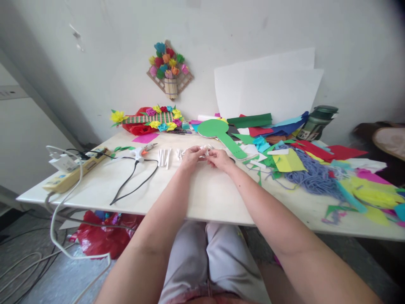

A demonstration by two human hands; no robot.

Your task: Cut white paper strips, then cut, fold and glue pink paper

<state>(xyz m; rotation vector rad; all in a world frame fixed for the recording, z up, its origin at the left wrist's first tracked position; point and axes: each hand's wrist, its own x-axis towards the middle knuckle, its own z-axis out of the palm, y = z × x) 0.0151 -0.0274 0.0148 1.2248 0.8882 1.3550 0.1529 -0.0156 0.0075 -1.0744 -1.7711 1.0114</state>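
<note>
At two o'clock, a dark green bottle (pixel 319 120) bears a pale label (pixel 304 134), too blurred to read. At twelve, my left hand (pixel 190 158) and right hand (pixel 220 160) meet, fingertips pinched on a small white piece (pixel 206 149), partly hidden and blurred. Slim white rolls (pixel 163 158) lie at nine o'clock from it, near the glue gun (pixel 139 154).

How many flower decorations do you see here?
2: a bouquet hanging on the wall, and a flower-trimmed woven piece below it, at the back of the table. More could be hidden under the paper scraps.
</note>
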